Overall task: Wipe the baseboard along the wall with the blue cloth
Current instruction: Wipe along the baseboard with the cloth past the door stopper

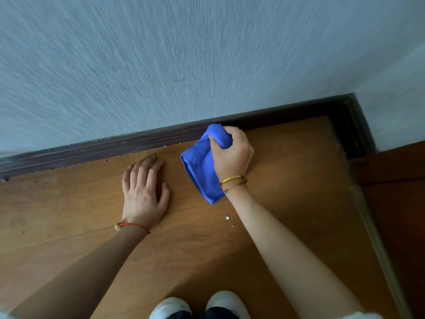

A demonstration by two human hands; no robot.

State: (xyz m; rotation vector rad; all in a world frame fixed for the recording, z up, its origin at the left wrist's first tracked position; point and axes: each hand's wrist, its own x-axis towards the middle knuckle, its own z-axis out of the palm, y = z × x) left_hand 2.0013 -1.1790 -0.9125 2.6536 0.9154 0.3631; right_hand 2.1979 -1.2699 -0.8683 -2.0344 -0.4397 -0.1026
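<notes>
White shoes [200,306], two of them, show at 6 o'clock on the wood floor [287,180]. Two bare forearms reach up from there. On the left wrist sits one red string [133,225] with a small bead; on the right wrist are two gold bangles [232,181], and the wider one bears dark lettering too small to read. Left hand [143,192] lies flat on the floor at 9 o'clock of centre, fingers straight and spread, holding nothing, its tips just short of the baseboard [96,149]. Right hand [231,153] curls its fingers and thumb round one blue cloth [200,166] (bunched at the top, the rest hanging down past the wrist). The cloth's upper end meets the dark baseboard at about 12 o'clock of the hand. Crumbs [138,154] dot the floor along the baseboard, and one white chip [227,218] lies between the arms. Beyond rises a grey textured wall [161,65], turning a corner at 2 o'clock.
</notes>
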